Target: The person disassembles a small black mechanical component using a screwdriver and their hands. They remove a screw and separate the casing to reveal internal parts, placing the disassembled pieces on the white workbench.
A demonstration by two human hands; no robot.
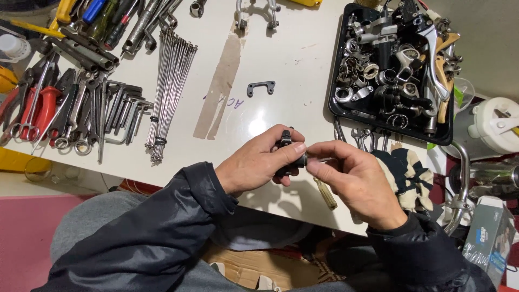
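My left hand (258,164) grips a small black metal part (286,141) above the near edge of the white table (292,65). My right hand (354,178) meets it from the right, thumb and forefinger pinched on a small piece at the part's end (306,159). What the pinched piece is I cannot tell. A thin rod with a yellowish handle (326,194) lies on the table just under my right hand.
A black tray (338,105) of metal bicycle parts sits at the right. A bundle of spokes (170,81), hex keys (127,111), wrenches and red-handled pliers (40,111) lie at the left. A small dark bracket (261,87) lies mid-table. A work glove (408,170) rests beside my right hand.
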